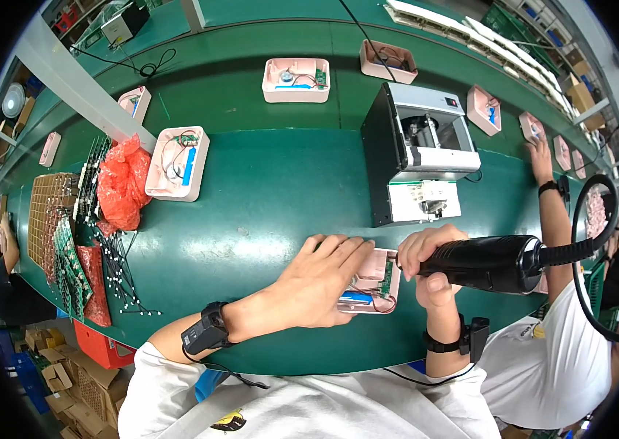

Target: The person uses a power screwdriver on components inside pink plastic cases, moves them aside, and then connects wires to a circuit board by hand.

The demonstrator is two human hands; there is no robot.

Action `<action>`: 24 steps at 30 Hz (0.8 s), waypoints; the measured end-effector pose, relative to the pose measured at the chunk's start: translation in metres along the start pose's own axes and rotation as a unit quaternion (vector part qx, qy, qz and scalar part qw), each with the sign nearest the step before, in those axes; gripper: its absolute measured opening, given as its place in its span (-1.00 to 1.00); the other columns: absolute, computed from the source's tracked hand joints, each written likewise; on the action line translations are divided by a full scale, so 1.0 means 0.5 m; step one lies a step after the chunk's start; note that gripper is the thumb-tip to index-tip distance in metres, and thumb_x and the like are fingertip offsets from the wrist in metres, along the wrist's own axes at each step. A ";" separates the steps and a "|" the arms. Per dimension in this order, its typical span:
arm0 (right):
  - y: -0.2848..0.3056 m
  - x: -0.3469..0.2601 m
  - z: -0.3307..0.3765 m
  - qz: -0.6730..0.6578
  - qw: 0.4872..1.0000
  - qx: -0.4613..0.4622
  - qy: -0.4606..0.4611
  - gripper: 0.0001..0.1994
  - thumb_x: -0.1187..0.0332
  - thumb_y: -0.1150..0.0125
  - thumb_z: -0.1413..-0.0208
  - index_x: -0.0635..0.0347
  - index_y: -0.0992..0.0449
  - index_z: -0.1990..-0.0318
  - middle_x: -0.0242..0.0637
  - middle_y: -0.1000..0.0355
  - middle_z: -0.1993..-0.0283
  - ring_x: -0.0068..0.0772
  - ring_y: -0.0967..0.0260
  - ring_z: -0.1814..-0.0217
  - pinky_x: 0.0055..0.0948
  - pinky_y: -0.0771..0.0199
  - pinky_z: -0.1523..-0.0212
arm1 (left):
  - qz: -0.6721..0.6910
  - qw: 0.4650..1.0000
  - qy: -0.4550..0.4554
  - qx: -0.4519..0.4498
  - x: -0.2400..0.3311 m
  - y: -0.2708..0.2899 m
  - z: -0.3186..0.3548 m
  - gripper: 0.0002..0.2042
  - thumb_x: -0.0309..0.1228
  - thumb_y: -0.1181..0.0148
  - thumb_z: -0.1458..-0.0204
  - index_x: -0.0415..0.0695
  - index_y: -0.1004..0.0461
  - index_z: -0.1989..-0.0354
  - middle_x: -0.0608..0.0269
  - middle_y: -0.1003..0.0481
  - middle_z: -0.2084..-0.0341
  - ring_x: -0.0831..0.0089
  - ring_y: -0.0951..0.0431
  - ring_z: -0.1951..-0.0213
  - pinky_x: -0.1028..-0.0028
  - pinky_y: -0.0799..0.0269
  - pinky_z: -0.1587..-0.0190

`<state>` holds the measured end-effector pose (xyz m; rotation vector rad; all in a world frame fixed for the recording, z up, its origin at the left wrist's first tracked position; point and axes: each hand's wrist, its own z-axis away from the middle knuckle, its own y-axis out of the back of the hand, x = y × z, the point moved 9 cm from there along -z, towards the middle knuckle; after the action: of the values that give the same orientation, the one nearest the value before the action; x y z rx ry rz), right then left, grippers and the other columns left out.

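Note:
Before me on the green bench is a pink plastic housing (376, 265), with a blue battery (357, 298), thin wires and a green circuit board (385, 286) inside. My left hand (320, 282) grips its left part, fingers over the far edge and thumb at the near side, covering some of the interior. My right hand (430, 263) is wrapped round a black corded electric screwdriver (485, 265), held almost level just right of the housing. Its front end points left toward the housing's right wall; the bit and any screw are hidden by my fingers.
A silver-and-black bench machine (423, 146) stands beyond my right hand. Several pink housings, one (178, 164) at left, lie around. A red plastic bag (124, 179), circuit boards (68, 263) and wires (119, 271) sit left. A co-worker's hand (541, 157) reaches in at right.

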<state>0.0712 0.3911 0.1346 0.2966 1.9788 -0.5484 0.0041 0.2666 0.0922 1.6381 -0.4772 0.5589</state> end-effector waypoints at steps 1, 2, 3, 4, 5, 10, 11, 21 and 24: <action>0.009 -0.003 0.005 0.002 1.000 -0.001 0.007 -0.48 0.01 -0.61 0.02 0.22 -0.40 0.29 -0.31 -0.37 0.59 -0.40 -0.32 0.62 -0.39 -0.40 0.50 | 0.006 1.000 -0.021 0.001 0.011 0.003 -0.005 -0.03 -0.24 -0.52 0.30 -0.37 -0.24 -0.38 -0.08 -0.36 -0.27 0.03 -0.32 -0.29 0.08 -0.18 -0.35; 0.019 -0.004 0.011 0.008 1.000 -0.002 0.015 -0.49 0.03 -0.60 0.00 0.22 -0.40 0.29 -0.30 -0.38 0.59 -0.40 -0.32 0.62 -0.39 -0.41 0.50 | 0.002 1.000 0.001 -0.009 0.004 0.009 0.003 -0.02 -0.19 -0.53 0.28 -0.36 -0.24 -0.38 -0.09 -0.36 -0.27 0.02 -0.32 -0.30 0.08 -0.17 -0.36; 0.048 0.041 0.036 -0.035 0.999 0.031 0.007 -0.53 0.07 -0.57 -0.04 0.23 -0.40 0.29 -0.28 -0.39 0.56 -0.41 -0.33 0.59 -0.39 -0.42 0.47 | -0.002 1.000 0.011 -0.016 0.005 0.014 -0.003 -0.01 -0.15 -0.54 0.27 -0.36 -0.24 -0.39 -0.10 -0.37 -0.27 0.01 -0.31 -0.31 0.07 -0.16 -0.36; 0.037 0.045 0.032 -0.024 0.999 0.030 -0.008 -0.57 0.13 -0.55 -0.06 0.24 -0.40 0.29 -0.27 -0.41 0.53 -0.42 -0.36 0.54 -0.40 -0.43 0.44 | 0.000 1.000 0.024 -0.021 0.002 0.018 -0.004 0.01 -0.09 -0.56 0.25 -0.36 -0.24 -0.39 -0.10 -0.37 -0.26 0.00 -0.31 -0.31 0.07 -0.16 -0.36; 0.030 0.039 0.032 -0.007 0.999 0.033 -0.020 -0.61 0.20 -0.52 -0.09 0.25 -0.40 0.29 -0.27 -0.43 0.50 -0.43 -0.38 0.48 -0.42 -0.44 0.41 | 0.004 0.999 0.032 -0.028 0.005 0.019 -0.002 0.03 -0.03 -0.57 0.24 -0.36 -0.24 -0.39 -0.10 -0.38 -0.26 -0.01 -0.31 -0.31 0.07 -0.16 -0.36; 0.017 0.021 0.013 0.024 0.999 0.040 0.012 -0.61 0.25 -0.52 -0.09 0.27 -0.37 0.25 -0.26 -0.43 0.47 -0.45 -0.38 0.44 -0.45 -0.44 0.40 | -0.003 0.999 0.013 -0.037 0.010 0.010 -0.001 0.04 0.05 -0.59 0.26 -0.37 -0.29 -0.36 -0.10 -0.40 -0.23 0.00 -0.33 -0.27 0.09 -0.18 -0.34; 0.013 0.013 0.008 0.031 0.999 0.044 0.008 -0.61 0.25 -0.53 -0.09 0.27 -0.37 0.24 -0.26 -0.43 0.47 -0.45 -0.38 0.45 -0.45 -0.44 0.40 | -0.006 0.999 0.018 -0.039 0.004 0.012 -0.002 0.04 0.05 -0.59 0.27 -0.37 -0.30 -0.36 -0.10 -0.40 -0.23 0.01 -0.33 -0.26 0.09 -0.18 -0.34; 0.092 -0.096 -0.104 0.060 0.987 0.065 0.136 -0.57 0.17 -0.49 -0.13 0.22 -0.31 0.29 -0.32 -0.30 0.55 -0.47 -0.24 0.59 -0.44 -0.35 0.53 | -0.031 0.998 0.060 0.010 -0.031 0.054 -0.015 0.05 0.04 -0.59 0.27 -0.36 -0.30 -0.37 -0.12 -0.40 -0.22 0.01 -0.34 -0.25 0.12 -0.21 -0.33; 0.078 -0.106 -0.087 0.036 0.984 0.081 0.157 -0.56 0.13 -0.48 -0.14 0.23 -0.30 0.29 -0.29 -0.30 0.57 -0.46 -0.24 0.61 -0.44 -0.34 0.54 | -0.030 0.996 0.078 0.015 -0.046 0.050 -0.006 0.03 0.03 -0.58 0.25 -0.35 -0.30 -0.38 -0.12 -0.40 -0.23 0.01 -0.34 -0.26 0.12 -0.20 -0.33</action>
<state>0.0782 0.4482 0.1885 0.5852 2.2196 -0.6489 -0.0293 0.2659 0.0983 1.6176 -0.3048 0.6470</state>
